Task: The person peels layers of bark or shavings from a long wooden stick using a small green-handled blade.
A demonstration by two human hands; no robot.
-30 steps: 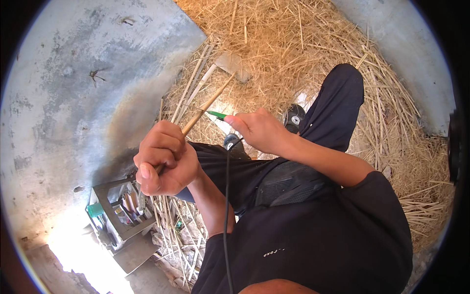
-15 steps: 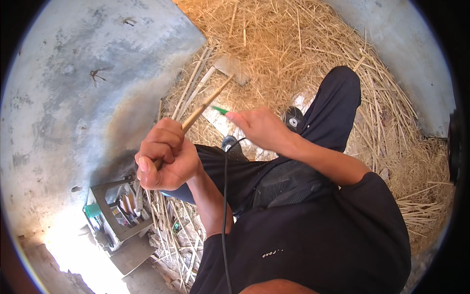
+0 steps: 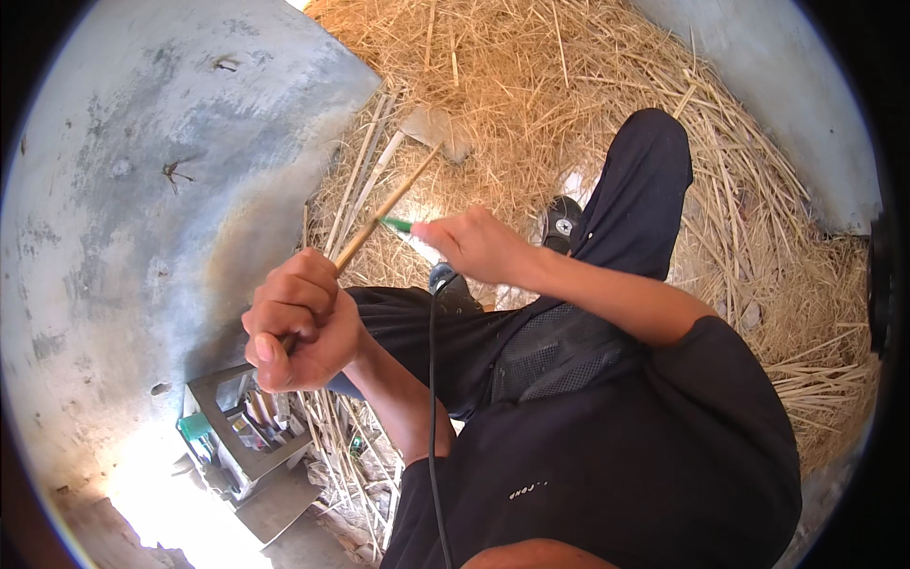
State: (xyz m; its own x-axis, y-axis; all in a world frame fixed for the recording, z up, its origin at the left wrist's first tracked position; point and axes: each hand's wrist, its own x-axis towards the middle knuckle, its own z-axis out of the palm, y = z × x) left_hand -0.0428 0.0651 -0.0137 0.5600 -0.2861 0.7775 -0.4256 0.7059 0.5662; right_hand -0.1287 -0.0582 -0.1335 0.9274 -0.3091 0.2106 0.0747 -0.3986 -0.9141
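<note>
My left hand (image 3: 303, 322) is closed round a thin pale-brown wooden stick (image 3: 387, 206). The stick slants up and away to the right and tapers to a point, and its lower end shows under the fingers. In my right hand (image 3: 474, 245) is a small green tool (image 3: 398, 225), pinched between thumb and fingers. Its green tip meets or overlaps the stick's side, about midway along the bare length; actual contact is hard to tell. The rest of the tool is hidden in the fist, so its kind cannot be made out.
Straw and shavings (image 3: 512, 104) cover the floor ahead, with split strips (image 3: 758, 161) along the right. A grey-blue wall (image 3: 161, 133) stands at left. Below it is a small open box (image 3: 251, 427) of odds and ends. A black cable (image 3: 433, 379) hangs down in front of me.
The green tool has moved along the stick, from nearer its point towards my left hand. Both hands sit slightly further left, and the whole view has shifted a little.
</note>
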